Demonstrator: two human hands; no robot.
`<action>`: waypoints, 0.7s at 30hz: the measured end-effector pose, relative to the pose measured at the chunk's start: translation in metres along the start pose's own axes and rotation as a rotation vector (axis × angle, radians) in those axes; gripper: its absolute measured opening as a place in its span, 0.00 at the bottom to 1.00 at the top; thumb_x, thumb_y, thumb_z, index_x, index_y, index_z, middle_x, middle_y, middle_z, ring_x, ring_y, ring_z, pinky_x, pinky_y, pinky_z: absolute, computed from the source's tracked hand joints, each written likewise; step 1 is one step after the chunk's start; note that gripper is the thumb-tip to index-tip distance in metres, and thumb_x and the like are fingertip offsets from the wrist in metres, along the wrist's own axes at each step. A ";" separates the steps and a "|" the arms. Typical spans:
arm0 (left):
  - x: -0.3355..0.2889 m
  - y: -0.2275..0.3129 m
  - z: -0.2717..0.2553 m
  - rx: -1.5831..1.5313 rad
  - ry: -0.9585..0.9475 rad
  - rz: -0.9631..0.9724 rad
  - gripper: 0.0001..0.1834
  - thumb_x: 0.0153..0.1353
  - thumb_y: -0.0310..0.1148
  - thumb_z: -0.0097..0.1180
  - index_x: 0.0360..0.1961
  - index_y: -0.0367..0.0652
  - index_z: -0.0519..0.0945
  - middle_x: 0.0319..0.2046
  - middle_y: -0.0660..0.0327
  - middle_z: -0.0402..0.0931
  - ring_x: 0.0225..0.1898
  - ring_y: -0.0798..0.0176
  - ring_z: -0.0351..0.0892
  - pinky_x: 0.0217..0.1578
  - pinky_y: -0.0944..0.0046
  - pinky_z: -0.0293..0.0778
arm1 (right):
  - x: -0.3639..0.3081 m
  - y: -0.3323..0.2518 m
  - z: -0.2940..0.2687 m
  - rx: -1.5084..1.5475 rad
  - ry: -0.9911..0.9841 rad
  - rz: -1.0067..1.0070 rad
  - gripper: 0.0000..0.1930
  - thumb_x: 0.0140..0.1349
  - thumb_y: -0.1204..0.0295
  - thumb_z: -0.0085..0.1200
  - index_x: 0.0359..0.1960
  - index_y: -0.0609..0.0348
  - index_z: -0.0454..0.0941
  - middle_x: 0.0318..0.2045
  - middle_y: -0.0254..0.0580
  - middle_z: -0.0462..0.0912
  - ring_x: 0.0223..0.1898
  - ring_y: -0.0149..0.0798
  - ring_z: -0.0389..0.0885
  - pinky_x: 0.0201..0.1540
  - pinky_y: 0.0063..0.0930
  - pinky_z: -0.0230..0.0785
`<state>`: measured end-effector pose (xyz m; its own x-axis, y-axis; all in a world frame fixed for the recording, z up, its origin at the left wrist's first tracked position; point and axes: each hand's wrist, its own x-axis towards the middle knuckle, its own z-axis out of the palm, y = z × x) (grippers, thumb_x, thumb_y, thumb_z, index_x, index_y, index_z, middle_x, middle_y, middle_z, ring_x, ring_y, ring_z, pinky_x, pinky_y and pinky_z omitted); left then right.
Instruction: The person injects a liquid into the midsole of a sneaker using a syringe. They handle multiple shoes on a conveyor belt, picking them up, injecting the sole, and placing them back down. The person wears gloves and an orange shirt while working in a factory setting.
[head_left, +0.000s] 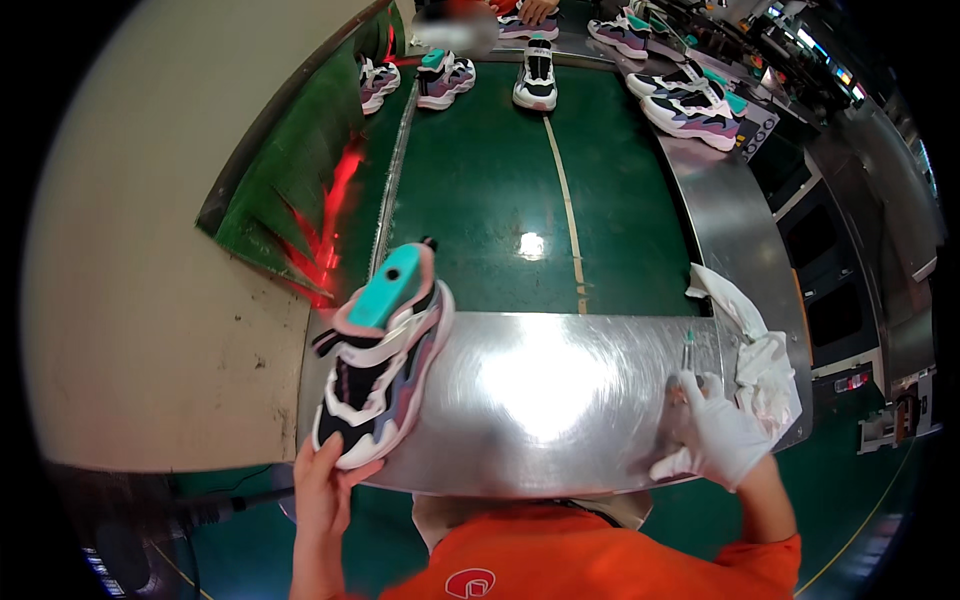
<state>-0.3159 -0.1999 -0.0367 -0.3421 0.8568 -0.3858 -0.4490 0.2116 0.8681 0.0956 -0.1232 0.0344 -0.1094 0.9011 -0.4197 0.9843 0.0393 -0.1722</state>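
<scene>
A sneaker [385, 365] in white, black, pink and purple, with a turquoise insert [390, 285] in its opening, is tilted over the left end of the metal tabletop [560, 440]. My bare left hand [330, 480] grips it by the toe, thumb on top. At the right, my right hand [725, 430] wears a white glove, its thumb stretched away from the fingers. Its fingertips are at the lower end of a slim clear thing with a green tip [688, 350]; whether they touch it cannot be made out.
A crumpled white cloth [765, 375] lies right of my glove. Beyond the tabletop runs a green conveyor belt [480, 200] carrying more sneakers [537, 80]. Several sneakers [690, 105] rest on the right metal ledge. A green flap [290, 170] hangs at the left; another person's hand [538, 10] touches a far shoe.
</scene>
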 end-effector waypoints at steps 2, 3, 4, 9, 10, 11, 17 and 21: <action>0.013 0.005 -0.011 0.058 0.089 0.074 0.22 0.66 0.41 0.49 0.55 0.35 0.71 0.43 0.52 0.80 0.40 0.57 0.84 0.29 0.59 0.86 | 0.012 -0.025 -0.046 -0.288 0.089 -0.117 0.47 0.31 0.46 0.75 0.52 0.58 0.70 0.44 0.56 0.73 0.39 0.58 0.77 0.41 0.38 0.73; 0.024 0.002 -0.017 0.062 0.142 0.101 0.22 0.67 0.41 0.47 0.55 0.35 0.70 0.42 0.52 0.79 0.38 0.57 0.84 0.27 0.60 0.85 | 0.026 -0.033 -0.064 -0.430 0.143 -0.164 0.44 0.34 0.47 0.75 0.52 0.58 0.72 0.41 0.54 0.75 0.38 0.55 0.78 0.40 0.36 0.73; 0.036 -0.005 -0.025 0.067 0.201 0.129 0.22 0.67 0.41 0.46 0.56 0.36 0.69 0.42 0.52 0.79 0.36 0.57 0.84 0.24 0.61 0.84 | 0.057 -0.030 -0.071 -0.169 0.284 -0.324 0.40 0.40 0.49 0.73 0.52 0.58 0.73 0.38 0.49 0.77 0.36 0.47 0.78 0.38 0.33 0.72; 0.058 -0.031 -0.025 0.333 0.352 0.223 0.32 0.65 0.53 0.46 0.56 0.35 0.65 0.35 0.51 0.76 0.18 0.58 0.78 0.10 0.64 0.73 | 0.300 -0.050 -0.113 0.682 0.363 -0.187 0.42 0.54 0.52 0.65 0.61 0.73 0.64 0.49 0.59 0.79 0.46 0.42 0.81 0.49 0.31 0.73; 0.060 -0.040 -0.031 0.291 0.333 0.266 0.28 0.66 0.50 0.43 0.57 0.37 0.66 0.34 0.52 0.77 0.15 0.60 0.75 0.10 0.66 0.70 | 0.360 -0.051 -0.116 0.549 0.520 -0.140 0.45 0.51 0.51 0.67 0.62 0.74 0.63 0.50 0.61 0.78 0.48 0.47 0.81 0.50 0.34 0.73; 0.058 -0.033 -0.023 0.285 0.290 0.276 0.26 0.66 0.47 0.46 0.55 0.37 0.66 0.34 0.53 0.77 0.15 0.61 0.75 0.10 0.66 0.68 | 0.415 -0.051 -0.118 0.408 0.677 -0.089 0.47 0.49 0.50 0.68 0.62 0.75 0.62 0.51 0.64 0.77 0.49 0.52 0.81 0.51 0.37 0.74; 0.077 -0.039 -0.008 0.181 0.350 0.129 0.27 0.65 0.48 0.48 0.55 0.37 0.66 0.35 0.53 0.77 0.20 0.61 0.75 0.15 0.66 0.69 | 0.564 -0.114 -0.109 0.412 0.879 0.138 0.49 0.39 0.42 0.70 0.55 0.65 0.63 0.48 0.57 0.79 0.50 0.52 0.81 0.51 0.41 0.74; 0.090 -0.051 0.000 0.143 0.371 0.054 0.28 0.65 0.49 0.49 0.56 0.36 0.67 0.37 0.54 0.77 0.23 0.62 0.75 0.19 0.66 0.69 | 0.595 -0.117 -0.116 0.467 0.820 0.166 0.47 0.44 0.37 0.63 0.50 0.70 0.65 0.40 0.63 0.82 0.45 0.57 0.82 0.49 0.43 0.73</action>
<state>-0.3238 -0.1337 -0.1160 -0.6490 0.6459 -0.4020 -0.3117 0.2563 0.9149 -0.0690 0.4583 -0.0916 0.3318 0.9087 0.2534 0.8045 -0.1323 -0.5790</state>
